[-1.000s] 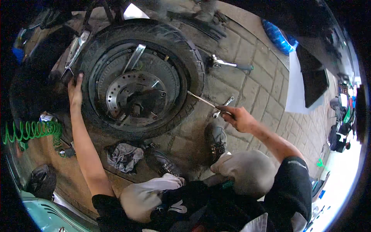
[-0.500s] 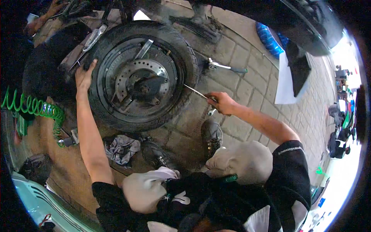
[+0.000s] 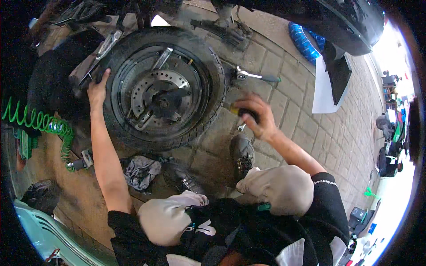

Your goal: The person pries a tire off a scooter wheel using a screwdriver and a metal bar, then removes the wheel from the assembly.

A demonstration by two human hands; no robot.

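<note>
A black-tyred wheel lies on its side before me, its drilled brake disc facing up. My left hand grips the left edge of the tyre, thumb on top and the other fingers partly hidden. Just off the tyre's right side, my right hand is closed round a small yellow-and-black object, too blurred to name. A metal lever is wedged at the rim near the top, and another lever lies at the lower rim. Below my right hand is a spanner.
A ratchet rests on the paving right of the wheel. At left stands a coiled green air hose with its fitting. A crumpled rag lies near my feet. White card and a blue-wrapped tyre are at upper right.
My right hand held a thin metal rod against the tyre's right rim; it has pulled back slightly and now shows a yellow-and-black object. My left hand stays on the tyre.
</note>
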